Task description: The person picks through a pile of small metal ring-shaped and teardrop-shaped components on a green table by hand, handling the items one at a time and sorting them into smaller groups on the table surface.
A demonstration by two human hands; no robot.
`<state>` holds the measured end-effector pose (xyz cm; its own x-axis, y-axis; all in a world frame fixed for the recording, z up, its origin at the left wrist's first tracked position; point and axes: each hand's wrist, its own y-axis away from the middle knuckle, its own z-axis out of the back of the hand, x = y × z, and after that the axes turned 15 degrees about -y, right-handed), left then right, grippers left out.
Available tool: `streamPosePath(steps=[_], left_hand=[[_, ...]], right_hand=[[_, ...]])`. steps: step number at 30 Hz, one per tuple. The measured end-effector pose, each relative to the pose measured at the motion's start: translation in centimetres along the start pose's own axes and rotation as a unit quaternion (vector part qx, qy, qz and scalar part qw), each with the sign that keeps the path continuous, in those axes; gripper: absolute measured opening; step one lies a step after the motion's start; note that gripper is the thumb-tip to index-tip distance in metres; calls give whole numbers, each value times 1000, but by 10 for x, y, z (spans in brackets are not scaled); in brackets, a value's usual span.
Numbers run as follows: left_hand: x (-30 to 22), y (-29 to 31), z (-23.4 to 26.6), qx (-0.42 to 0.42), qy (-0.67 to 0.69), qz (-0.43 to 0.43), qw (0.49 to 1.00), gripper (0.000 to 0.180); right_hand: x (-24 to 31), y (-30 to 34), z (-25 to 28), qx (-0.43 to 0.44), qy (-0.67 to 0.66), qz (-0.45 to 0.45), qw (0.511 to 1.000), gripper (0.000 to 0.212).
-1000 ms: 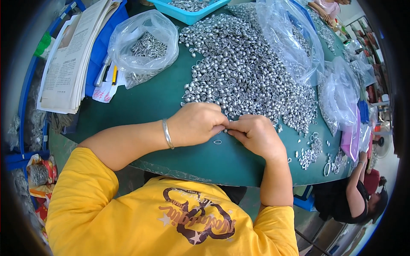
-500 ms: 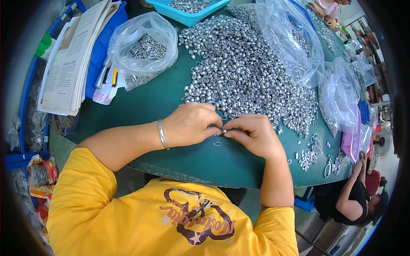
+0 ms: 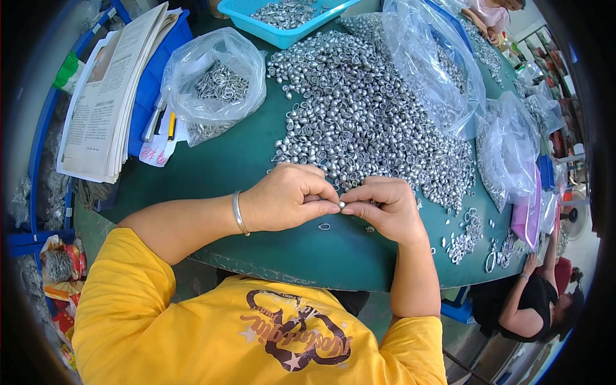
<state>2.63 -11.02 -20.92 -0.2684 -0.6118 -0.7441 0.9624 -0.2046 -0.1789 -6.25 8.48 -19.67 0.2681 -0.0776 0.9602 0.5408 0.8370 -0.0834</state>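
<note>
Both hands meet over the near side of the green table, pinching a small, shiny, rounded metal piece between them. Thumb and forefinger of my left hand close on it from the left. From the other side, my right hand grips it the same way; the fingertips hide most of its shape. A loose oval metal ring lies just below my left fingertips. Beneath my right hand rests another small metal piece. Right beyond the hands spreads a big heap of small silvery metal pieces.
A clear bag of metal rings stands at the back left, beside a blue bin with papers. At the back is a light-blue basket. Plastic bags and a smaller ring pile lie right. Other people sit at the right.
My joined hands have come slightly nearer to me, and the metal piece shows more between the fingertips. A small piece now shows on the table below my right hand.
</note>
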Motion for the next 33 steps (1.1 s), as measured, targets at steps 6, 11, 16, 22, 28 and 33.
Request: streamPosePath(steps=[6, 11, 16, 22, 28, 33], left_hand=[[2, 1, 0, 60, 176, 178, 966, 17], [-9, 5, 10, 57, 428, 317, 845, 15], [20, 20, 18, -9, 717, 306, 626, 21], [22, 19, 22, -112, 750, 317, 570, 22], [34, 22, 18, -138, 808, 223, 527, 42], [23, 21, 24, -154, 790, 238, 543, 39]], right_hand=[[3, -1, -9, -35, 110, 107, 988, 11], [20, -8, -13, -67, 43, 13, 997, 12], [37, -71, -2, -79, -60, -103, 990, 16], [64, -192, 18, -222, -405, -9, 887, 30], [60, -176, -25, -182, -640, -56, 744, 31], [38, -129, -85, -131, -561, -60, 815, 34]])
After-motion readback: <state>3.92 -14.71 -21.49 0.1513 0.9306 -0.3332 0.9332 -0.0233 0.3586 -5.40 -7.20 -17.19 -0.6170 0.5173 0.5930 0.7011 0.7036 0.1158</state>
